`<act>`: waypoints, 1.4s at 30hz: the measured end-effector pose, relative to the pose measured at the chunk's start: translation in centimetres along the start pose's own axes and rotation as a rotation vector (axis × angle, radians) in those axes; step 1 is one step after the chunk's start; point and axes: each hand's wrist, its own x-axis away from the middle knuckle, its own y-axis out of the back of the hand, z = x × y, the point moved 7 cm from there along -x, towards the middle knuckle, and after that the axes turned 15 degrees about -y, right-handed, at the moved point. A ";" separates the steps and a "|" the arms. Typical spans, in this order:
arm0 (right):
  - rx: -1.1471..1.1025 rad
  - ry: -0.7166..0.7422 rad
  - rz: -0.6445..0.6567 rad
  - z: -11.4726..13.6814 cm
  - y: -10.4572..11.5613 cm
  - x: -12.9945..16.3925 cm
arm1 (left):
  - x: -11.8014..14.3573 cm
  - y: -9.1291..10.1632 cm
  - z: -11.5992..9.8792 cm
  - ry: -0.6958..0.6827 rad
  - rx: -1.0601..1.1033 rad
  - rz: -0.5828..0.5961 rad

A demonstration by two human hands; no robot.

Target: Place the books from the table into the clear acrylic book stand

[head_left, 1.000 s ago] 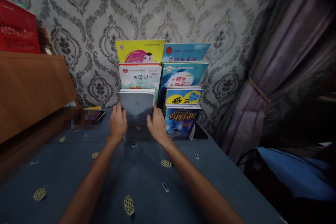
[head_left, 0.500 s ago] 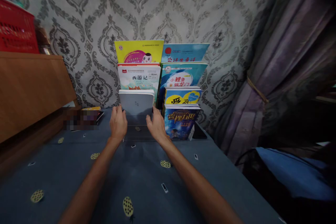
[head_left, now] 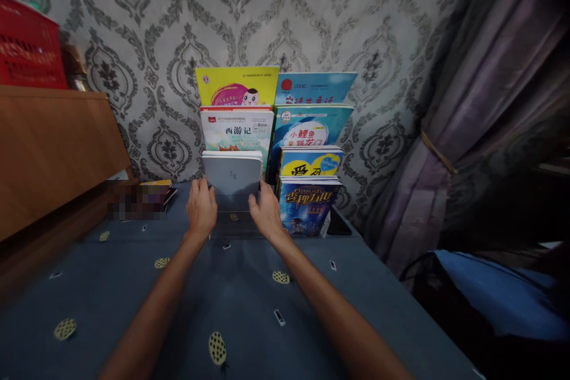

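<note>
A grey notebook (head_left: 232,173) with pale page edges stands upright at the front of the left column of books. My left hand (head_left: 202,208) grips its lower left side, fingers curled behind the edge. On the opposite side my right hand (head_left: 266,208) holds the lower right edge, thumb toward the front. Behind the notebook rises a white-covered book (head_left: 238,129), and farther back a yellow book (head_left: 236,84). Just right of my right hand, a dark blue book (head_left: 307,208) fronts the second column, with a yellow-and-blue book (head_left: 310,161) behind it. Whatever supports the books is mostly hidden.
Two blue books (head_left: 316,88) stand at the back right against the patterned wall (head_left: 285,12). At left are a small pile of books (head_left: 145,199), a wooden cabinet (head_left: 57,148) and a red basket (head_left: 31,47). A tied curtain (head_left: 427,148) hangs right of the blue cloth (head_left: 249,291).
</note>
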 end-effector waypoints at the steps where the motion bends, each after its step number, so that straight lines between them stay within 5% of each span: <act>1: 0.001 -0.001 0.000 0.0 0.0 0.0 | 0.0 0.1 0.0 -0.006 0.003 -0.006; 20: -0.033 0.008 -0.030 0.5 0.9 0.0 | -0.4 1.0 0.4 0.026 0.130 -0.043; 25: -0.128 0.114 -0.140 3.8 4.2 1.2 | -0.2 0.5 3.4 0.061 0.131 -0.094; 29: -0.244 0.280 -0.169 7.4 6.2 3.1 | 1.1 -0.9 7.8 0.173 -0.121 0.116; 32: -0.273 0.441 0.039 9.0 4.0 5.4 | 2.6 -1.4 10.8 0.244 -0.257 0.252; 37: -0.035 0.656 0.413 8.1 -3.4 11.9 | 4.3 -1.9 14.7 0.275 -0.378 0.410; 42: 0.177 0.621 0.706 5.0 -8.2 16.6 | 5.3 -2.3 18.0 0.249 -0.464 0.568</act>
